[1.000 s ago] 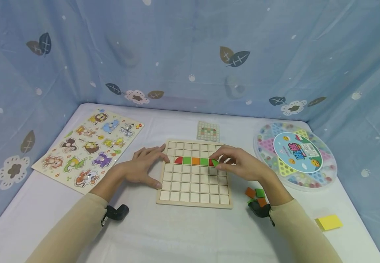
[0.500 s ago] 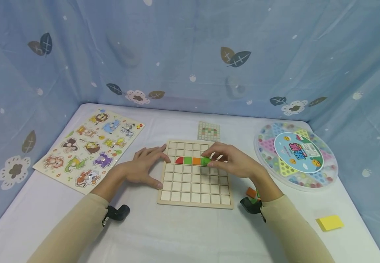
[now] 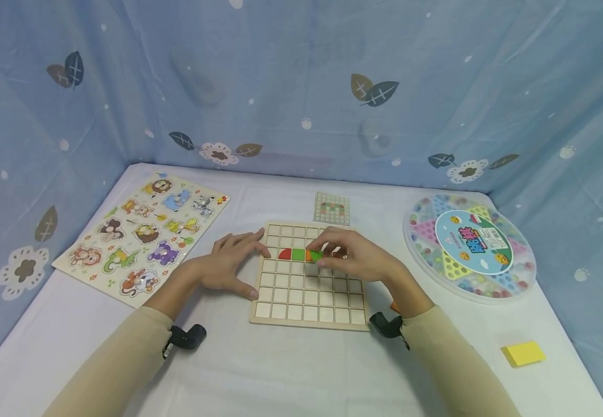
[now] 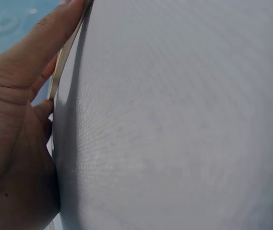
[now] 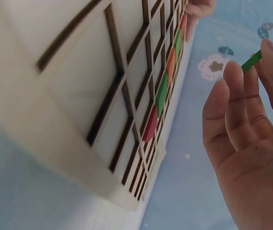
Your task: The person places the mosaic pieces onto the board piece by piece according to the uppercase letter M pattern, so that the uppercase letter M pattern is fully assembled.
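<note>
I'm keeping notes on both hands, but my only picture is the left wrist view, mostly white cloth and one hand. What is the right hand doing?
Observer: The right hand pinches a green piece, raised clear of the gridded board.

Operator: Noted. My view shows just a thin edge of that board; what is set on it?

Observer: The right wrist view shows a row of five pieces: red, green, orange, green, red.
</note>
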`<state>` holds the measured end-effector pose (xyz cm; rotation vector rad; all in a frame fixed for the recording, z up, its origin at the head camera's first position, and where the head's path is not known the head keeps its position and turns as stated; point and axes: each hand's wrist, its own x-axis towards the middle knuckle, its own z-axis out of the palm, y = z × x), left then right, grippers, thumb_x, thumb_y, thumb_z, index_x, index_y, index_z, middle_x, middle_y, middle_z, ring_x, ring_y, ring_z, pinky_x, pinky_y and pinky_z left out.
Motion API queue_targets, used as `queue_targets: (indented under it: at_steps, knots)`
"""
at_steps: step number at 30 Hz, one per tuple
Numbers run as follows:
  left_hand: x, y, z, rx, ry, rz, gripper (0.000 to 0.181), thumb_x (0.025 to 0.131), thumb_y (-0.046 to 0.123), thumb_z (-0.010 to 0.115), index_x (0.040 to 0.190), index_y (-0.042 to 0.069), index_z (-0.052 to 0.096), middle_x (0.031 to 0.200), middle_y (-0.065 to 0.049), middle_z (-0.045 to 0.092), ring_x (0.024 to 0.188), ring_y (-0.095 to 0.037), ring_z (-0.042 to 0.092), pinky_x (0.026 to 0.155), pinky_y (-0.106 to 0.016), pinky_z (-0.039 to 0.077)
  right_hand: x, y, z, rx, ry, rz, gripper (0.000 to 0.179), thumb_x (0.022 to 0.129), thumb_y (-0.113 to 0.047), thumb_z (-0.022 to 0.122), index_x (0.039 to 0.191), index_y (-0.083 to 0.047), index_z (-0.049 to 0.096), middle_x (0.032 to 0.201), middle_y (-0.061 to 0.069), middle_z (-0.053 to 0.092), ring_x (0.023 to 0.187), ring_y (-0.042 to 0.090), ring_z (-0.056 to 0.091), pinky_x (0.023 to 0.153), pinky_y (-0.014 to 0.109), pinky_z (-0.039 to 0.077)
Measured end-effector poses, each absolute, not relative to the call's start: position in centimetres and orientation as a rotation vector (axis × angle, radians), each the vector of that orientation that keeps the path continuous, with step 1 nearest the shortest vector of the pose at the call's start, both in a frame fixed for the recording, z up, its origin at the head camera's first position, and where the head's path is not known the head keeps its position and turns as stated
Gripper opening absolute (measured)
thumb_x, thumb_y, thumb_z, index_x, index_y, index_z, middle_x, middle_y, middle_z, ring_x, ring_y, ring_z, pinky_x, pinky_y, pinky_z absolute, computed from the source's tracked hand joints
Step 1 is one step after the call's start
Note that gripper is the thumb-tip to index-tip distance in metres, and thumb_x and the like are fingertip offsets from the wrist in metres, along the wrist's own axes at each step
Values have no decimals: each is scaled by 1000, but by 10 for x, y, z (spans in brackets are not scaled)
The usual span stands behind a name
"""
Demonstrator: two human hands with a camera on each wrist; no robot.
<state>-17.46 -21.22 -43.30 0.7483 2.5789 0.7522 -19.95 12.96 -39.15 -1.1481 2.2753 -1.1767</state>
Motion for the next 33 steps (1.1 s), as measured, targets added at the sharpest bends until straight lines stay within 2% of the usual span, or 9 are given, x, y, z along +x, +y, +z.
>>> queue_targets:
  at_steps: [7, 15, 23, 29, 33]
  knots:
    - [-173, -213, -433, 739, 2570, 768, 83, 70, 61, 87, 136, 32, 45, 174, -3, 4, 154, -40, 9, 118, -67, 5, -199, 116, -391, -1141, 2259, -1170, 33, 99, -17, 70, 130, -8, 66, 126, 4, 66, 106, 19, 64, 87, 44, 57]
    - [-174, -214, -434, 749, 2588, 754, 80, 70, 62, 87, 133, 33, 45, 174, -2, 6, 154, -39, 9, 117, -68, 6, -203, 103, -392, -1158, 2258, -1161, 34, 98, -18, 72, 130, -8, 66, 125, 11, 66, 105, 19, 65, 89, 44, 57]
    - [-175, -210, -432, 743, 2567, 758, 80, 71, 61, 88, 133, 32, 45, 174, -1, 4, 155, -39, 8, 118, -68, 6, -206, 94, -396, -1175, 2293, -1119, 33, 97, -18, 73, 129, -11, 68, 119, -2, 66, 104, 16, 65, 90, 38, 57]
    - [-175, -213, -433, 743, 2574, 742, 80, 70, 62, 87, 132, 33, 44, 174, 0, 4, 155, -39, 7, 118, -68, 7, -207, 82, -399, -1163, 2277, -1108, 32, 96, -18, 74, 127, -10, 68, 124, 2, 67, 106, 18, 66, 93, 37, 56]
    - [-174, -213, -433, 753, 2576, 749, 81, 71, 62, 87, 132, 33, 44, 174, -1, 5, 156, -39, 7, 118, -68, 6, -209, 75, -402, -1186, 2292, -1075, 30, 96, -16, 75, 125, -9, 69, 123, 3, 68, 102, 18, 65, 91, 38, 56]
